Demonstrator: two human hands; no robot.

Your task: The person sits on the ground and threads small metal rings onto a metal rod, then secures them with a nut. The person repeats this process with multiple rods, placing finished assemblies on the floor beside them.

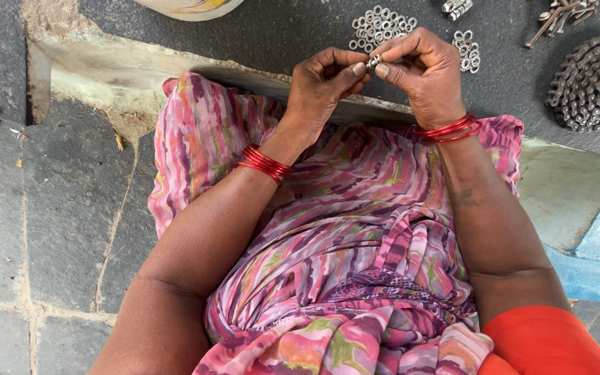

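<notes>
My left hand (324,83) and right hand (421,73) meet above my lap — fingers of both pinched on a small metal ring (373,61). Beyond lie a pile of rings (381,26) and a coiled chain (592,82).

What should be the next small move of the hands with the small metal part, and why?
Probably press the small metal part fully together. Both the left hand and the right hand pinch it between their fingertips, above the lap and short of the pile of rings, so the piece seems still in work, not ready to put down. How it fits is too small to see.
</notes>
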